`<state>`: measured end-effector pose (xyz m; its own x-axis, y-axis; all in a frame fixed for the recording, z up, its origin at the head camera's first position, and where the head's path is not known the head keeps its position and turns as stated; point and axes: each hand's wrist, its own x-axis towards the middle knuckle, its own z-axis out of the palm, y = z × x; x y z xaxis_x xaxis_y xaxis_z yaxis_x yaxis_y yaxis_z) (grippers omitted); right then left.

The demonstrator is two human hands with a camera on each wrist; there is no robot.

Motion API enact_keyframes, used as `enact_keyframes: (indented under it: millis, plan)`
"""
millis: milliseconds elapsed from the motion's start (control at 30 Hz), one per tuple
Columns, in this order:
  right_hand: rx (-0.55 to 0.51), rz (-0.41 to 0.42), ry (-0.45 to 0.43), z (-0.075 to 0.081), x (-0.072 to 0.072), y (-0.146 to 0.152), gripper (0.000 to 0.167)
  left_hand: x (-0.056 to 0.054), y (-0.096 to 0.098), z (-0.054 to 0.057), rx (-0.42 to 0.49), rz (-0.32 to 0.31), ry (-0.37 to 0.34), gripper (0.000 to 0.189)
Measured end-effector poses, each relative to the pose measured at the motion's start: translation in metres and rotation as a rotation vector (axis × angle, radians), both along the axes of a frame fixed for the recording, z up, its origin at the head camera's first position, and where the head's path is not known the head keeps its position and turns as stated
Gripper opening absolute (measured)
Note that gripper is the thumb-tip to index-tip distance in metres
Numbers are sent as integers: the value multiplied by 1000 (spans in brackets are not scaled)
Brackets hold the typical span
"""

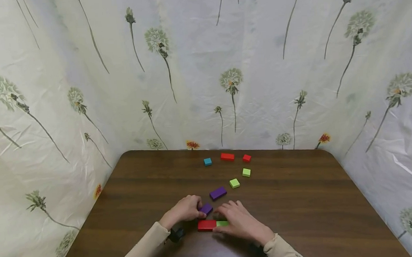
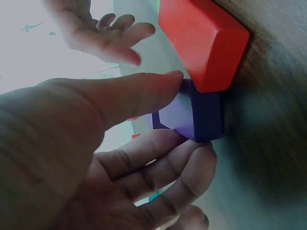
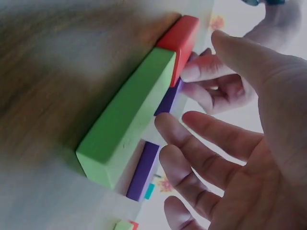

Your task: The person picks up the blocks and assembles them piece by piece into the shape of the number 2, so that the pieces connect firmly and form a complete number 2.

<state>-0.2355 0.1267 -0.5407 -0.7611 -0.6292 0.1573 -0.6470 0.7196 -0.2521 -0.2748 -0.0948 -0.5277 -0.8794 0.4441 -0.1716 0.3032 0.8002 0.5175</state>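
Note:
My left hand (image 1: 185, 209) pinches a small purple block (image 1: 207, 209) between thumb and fingers, low on the table. In the left wrist view this purple block (image 2: 206, 115) stands right beside a red block (image 2: 204, 45). The red block (image 1: 206, 225) lies end to end with a long green block (image 3: 127, 117), much of which the right hand covers in the head view. My right hand (image 1: 242, 223) hovers around the green block, fingers spread and loosely bent, gripping nothing. A second purple block (image 1: 218, 193) lies just beyond both hands.
Farther back on the dark wooden table (image 1: 296, 194) are two light green blocks (image 1: 234, 183), a blue block (image 1: 207, 162), a longer red block (image 1: 227, 157) and a small red block (image 1: 246, 158). A flower-patterned curtain (image 1: 194, 65) hangs behind the table and at both sides.

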Motion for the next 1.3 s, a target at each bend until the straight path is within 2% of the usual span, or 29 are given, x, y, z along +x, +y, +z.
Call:
enact_keyframes:
  millis: [133, 567, 800, 1100, 1300]
  plan:
    - [-11, -14, -32, 4, -3, 3, 59, -1, -1, -1, 16, 3, -2, 27]
    - [-115, -92, -138, 16, -13, 20, 51, 2, -5, -5, 104, 31, -8, 25]
    - [-243, -114, -171, 22, -21, 33, 53, 4, -9, -7, 187, 50, -21, 26]
    - [-313, -158, -194, 15, -30, 48, 59, 2, -11, -15, 227, 48, -39, 26]
    - [-360, -186, -235, 15, -31, 51, 49, 5, -13, -18, 246, 46, -33, 28]
